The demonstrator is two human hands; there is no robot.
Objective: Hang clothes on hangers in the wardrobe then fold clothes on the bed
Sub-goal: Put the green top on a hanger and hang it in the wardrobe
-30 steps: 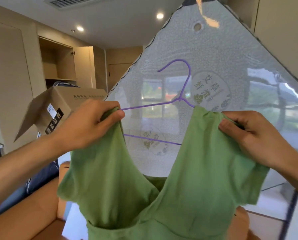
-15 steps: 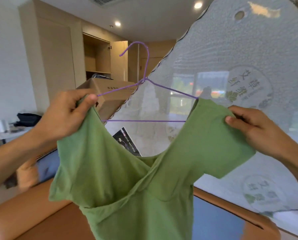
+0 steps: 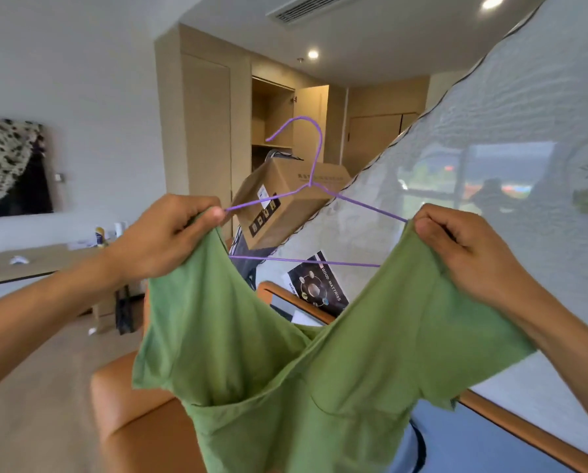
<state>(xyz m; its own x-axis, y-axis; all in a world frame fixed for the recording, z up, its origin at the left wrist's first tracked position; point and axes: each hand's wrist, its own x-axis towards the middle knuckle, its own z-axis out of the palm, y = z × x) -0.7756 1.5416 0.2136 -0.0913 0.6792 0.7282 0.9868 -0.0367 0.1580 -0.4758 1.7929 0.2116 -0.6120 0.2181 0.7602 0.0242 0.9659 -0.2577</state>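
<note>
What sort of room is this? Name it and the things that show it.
Most likely a bedroom, possibly a hotel room: an open built-in wardrobe, a plastic-wrapped mattress propped upright, and a green shirt going onto a purple hanger.

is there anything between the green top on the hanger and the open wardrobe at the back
Yes. A tilted cardboard box sits right in the line between the green top on its purple hanger and the open wardrobe. The upright mattress crowds the right side too.
</note>
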